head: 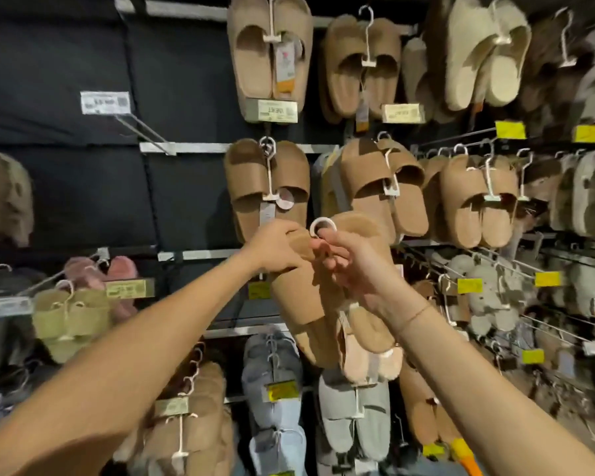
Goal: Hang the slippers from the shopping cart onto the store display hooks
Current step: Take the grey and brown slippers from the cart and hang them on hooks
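Head view, and both arms are up at the slipper wall! Left hand has its fingers curled over the top of a tan slipper pair, gripping it near the heel end. Right hand is just beside it, fingertips pinching the stem of the pair's white hanger, whose curved hook pokes up above the knuckles. A thin bracelet sits on the right wrist.

The pair is held out in front of the display, soles tipped toward the camera and toes hanging down, in the middle of the wall below a brown pair that hangs from its own hanger on a peg. The hanger's hook is free in the air, touching no peg that I can make out. A fuzzy pink pair shows under the right wrist, partly hidden; whether it hangs on the wall or from the hand, I can't tell.

All round, pairs hang in rows: beige ones top centre, cream fleece top right, grey pairs low down, olive at left. Yellow price tags dot the right-hand pegs. One bare peg with a white label juts out upper left against the black back panel.
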Tool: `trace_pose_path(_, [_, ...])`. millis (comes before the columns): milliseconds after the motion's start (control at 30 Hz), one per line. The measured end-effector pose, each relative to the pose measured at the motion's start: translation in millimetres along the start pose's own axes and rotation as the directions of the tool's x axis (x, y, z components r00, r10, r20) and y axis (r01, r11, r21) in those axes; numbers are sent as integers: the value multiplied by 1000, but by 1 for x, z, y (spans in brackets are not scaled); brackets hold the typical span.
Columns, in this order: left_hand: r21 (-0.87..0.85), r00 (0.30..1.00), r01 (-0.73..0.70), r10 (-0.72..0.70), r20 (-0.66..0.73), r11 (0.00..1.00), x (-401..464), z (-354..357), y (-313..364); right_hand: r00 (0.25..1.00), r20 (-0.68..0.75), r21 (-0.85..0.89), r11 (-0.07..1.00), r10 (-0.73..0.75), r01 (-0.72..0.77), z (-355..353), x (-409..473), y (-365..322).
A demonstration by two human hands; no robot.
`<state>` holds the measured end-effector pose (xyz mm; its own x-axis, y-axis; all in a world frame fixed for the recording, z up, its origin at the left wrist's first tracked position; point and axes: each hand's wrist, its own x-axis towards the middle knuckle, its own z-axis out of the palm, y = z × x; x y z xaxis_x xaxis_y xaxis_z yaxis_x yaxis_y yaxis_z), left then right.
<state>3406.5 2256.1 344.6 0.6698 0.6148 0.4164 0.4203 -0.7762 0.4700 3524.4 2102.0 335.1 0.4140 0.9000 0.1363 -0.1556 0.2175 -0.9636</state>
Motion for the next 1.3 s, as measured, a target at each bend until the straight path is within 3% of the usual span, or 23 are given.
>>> trace_pose_path(67, [18, 1000, 7, -6, -22, 1000, 1, -30, -12, 954, -69, -364, 897, -293, 249, 6, 8, -5])
trace_pose_path(133, [24, 999, 28, -27, -27, 999, 0, -58, -23, 806, -82, -609, 669, -587, 426, 9, 13, -7])
trace_pose_path(167, [37, 999, 38, -37, -30, 999, 0, -71, -27, 741, -55, -696, 557, -669, 452, 7, 19, -6])
trace_pose_path(200, [57, 999, 45, -44, -22, 997, 1, -82, -31, 727, -27, -750, 496, -686, 439, 6, 27, -3])
trace_pose_path(233, [71, 999, 45, -44, -12, 996, 2, -93, -33, 770, -5, -750, 512, -638, 419, 4, 37, 0])
trace_pose_path(300, [80, 999, 44, -44, -4, 996, 4, -107, -35, 917, 19, -607, 724, -399, 328, 3, 52, 1])
trace_pose_path(367, [85, 999, 35, -36, 8, 996, 10, -116, -37, 971, 72, -459, 857, -226, 234, 6, 62, 4])
trace_pose_path(533, [-16, 997, 59, -58, 48, 998, 38, -125, -42, 950, 33, -429, 854, -312, 295, 16, 96, 2])
trace_pose_path(867, [-65, 969, 247, -244, 48, 967, 117, -146, -47, 983, -16, -382, 910, -183, 163, 17, 179, -40])
trace_pose_path(1167, [-56, 966, 258, -258, 8, 965, 171, -185, -51, 985, 67, -249, 954, -158, 170, 28, 245, -72])
trace_pose_path(1300, [-78, 946, 324, -321, 48, 943, 189, -188, -56, 992, 47, -296, 947, -115, 124, 35, 269, -75])
